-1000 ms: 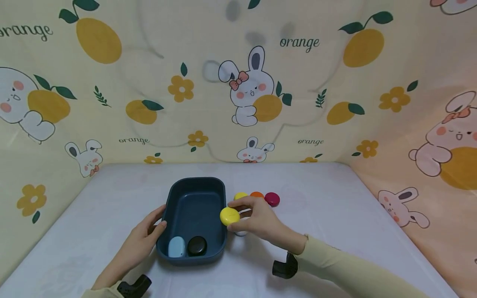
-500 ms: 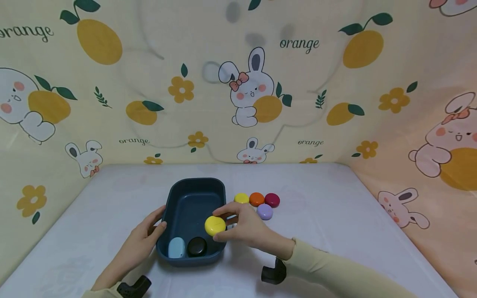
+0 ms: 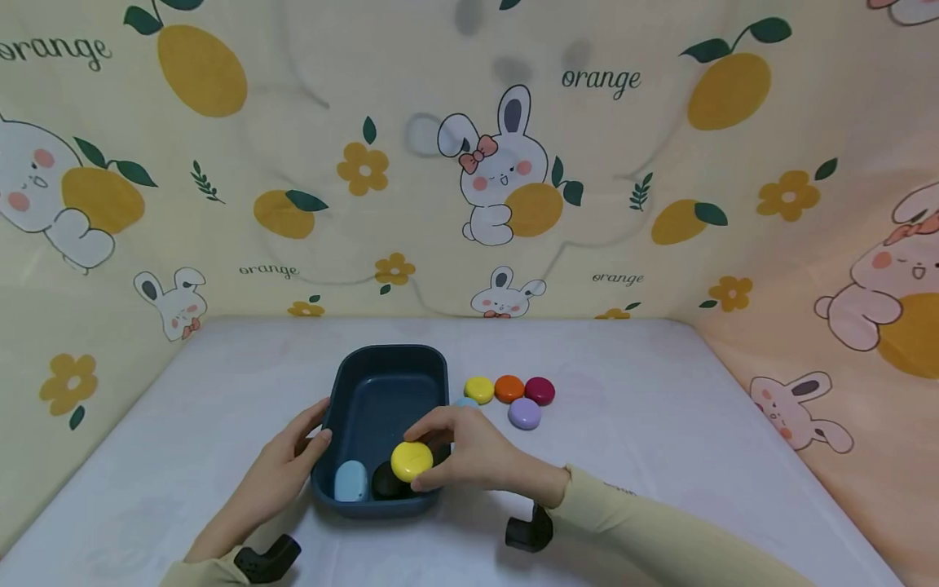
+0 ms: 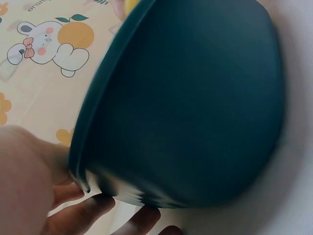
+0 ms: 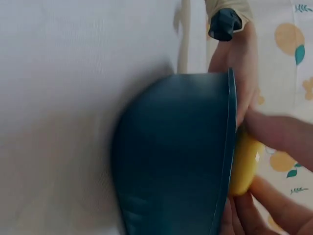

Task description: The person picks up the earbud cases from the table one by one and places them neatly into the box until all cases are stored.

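A dark blue rectangular bin [image 3: 374, 399] stands on the white cloth. My left hand [image 3: 286, 465] holds its left side, thumb at the rim and fingertips against the outer wall [image 4: 186, 98]. Between thumb and fingers, my right hand [image 3: 477, 452] pinches a glossy round yellow disc [image 3: 411, 461]. The disc is over the bin's near right part, partly covering a black round disc [image 3: 386, 485] inside. Beside that lies a light blue rounded piece [image 3: 350, 481]. In the right wrist view, the yellow disc [image 5: 245, 164] shows just past the bin's rim.
Right of the bin lie another yellow disc [image 3: 480, 390], an orange disc [image 3: 509, 389], a crimson disc [image 3: 540, 391] and a lilac disc [image 3: 524, 413]. A pale blue disc [image 3: 466, 402] is partly hidden by the right hand. A printed curtain [image 3: 411, 204] rises behind the table.
My right hand has carried the yellow disc left and toward me, from the bin's right rim to over the black disc. The left hand has kept its place on the bin.
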The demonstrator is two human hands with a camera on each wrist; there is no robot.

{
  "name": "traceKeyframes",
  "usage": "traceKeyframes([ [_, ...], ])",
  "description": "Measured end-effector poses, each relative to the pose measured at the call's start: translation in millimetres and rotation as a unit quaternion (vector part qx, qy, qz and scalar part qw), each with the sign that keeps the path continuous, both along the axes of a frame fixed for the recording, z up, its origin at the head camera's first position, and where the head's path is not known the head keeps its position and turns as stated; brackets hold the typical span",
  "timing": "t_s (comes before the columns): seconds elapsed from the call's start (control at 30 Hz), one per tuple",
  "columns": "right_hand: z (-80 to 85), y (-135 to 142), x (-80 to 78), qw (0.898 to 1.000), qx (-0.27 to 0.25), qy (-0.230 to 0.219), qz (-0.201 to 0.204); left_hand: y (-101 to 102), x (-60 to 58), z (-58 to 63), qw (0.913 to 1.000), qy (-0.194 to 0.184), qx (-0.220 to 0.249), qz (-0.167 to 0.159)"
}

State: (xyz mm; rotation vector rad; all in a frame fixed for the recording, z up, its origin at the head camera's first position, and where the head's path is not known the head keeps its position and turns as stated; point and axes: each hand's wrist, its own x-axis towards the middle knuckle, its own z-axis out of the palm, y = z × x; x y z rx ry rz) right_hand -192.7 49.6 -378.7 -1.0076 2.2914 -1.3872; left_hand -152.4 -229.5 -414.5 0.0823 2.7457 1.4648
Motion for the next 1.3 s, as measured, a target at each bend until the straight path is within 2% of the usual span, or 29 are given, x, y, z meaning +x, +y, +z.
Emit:
traceKeyframes([
  [0.17,1.7,0,-3.6,0.999,0.022,0.027,0.030,1,-0.4,2.4,0.9999,0.011,-0.001,-0.001],
  [0.43,2.9,3,-10.1,0.997,0.043,0.057,0.017,1,-1.2,3.1,0.9998,0.017,0.000,-0.001],
  [0.67,6.1,6,-15.3,0.994,0.060,0.080,0.044,1,-1.1,2.0,0.9998,0.022,0.003,-0.003],
  [0.9,6.8,10,-17.1,0.993,0.072,0.077,0.055,2,-1.3,2.8,0.9999,0.016,0.002,-0.001],
  [1.07,6.2,14,-17.3,0.997,0.044,0.049,0.029,3,-0.6,3.3,1.0000,0.008,0.005,-0.001],
  [1.3,8.6,24,-22.4,0.999,-0.035,0.014,-0.023,0,0.4,1.0,1.0000,0.001,0.005,-0.003],
])
